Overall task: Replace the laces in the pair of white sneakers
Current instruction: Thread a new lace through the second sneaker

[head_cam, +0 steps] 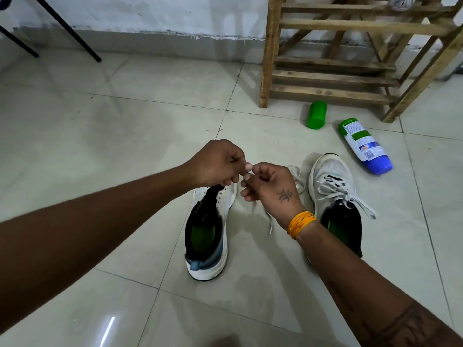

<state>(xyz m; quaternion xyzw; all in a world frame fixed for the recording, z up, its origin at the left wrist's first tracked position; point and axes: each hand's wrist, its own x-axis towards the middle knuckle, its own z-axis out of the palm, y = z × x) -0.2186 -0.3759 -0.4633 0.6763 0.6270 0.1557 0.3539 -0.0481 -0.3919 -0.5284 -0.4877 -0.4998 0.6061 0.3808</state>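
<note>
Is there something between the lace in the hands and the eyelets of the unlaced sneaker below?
Nothing visible. Both hands, left and right, pinch the white lace above the unlaced sneaker. Its eyelets lie open just below; the left hand hides part of the toe.

Floor (125, 146): large pale tiles, glossy, smooth, throwing back light streaks. Wall (150, 16): whitish paint, matt, scuffed and flaking along its base. Rack (333, 63): bare unfinished wood, rough-sawn, dull. Left sneaker (208, 229): white cloth upper, matt, with a smooth white sole and dark lining. Right sneaker (333, 191): white knit-looking fabric, matt, slightly soiled; flat woven laces (345, 194). Loose lace (269, 221): flat white cloth, tip possibly plastic, too small to tell. Green bottle (317, 115): glossy smooth plastic. Labelled bottle (364, 145): plastic, with a shiny printed label. Wrist band (300, 222): orange thread, matt. Chair legs (72, 31): black, smooth.
</note>
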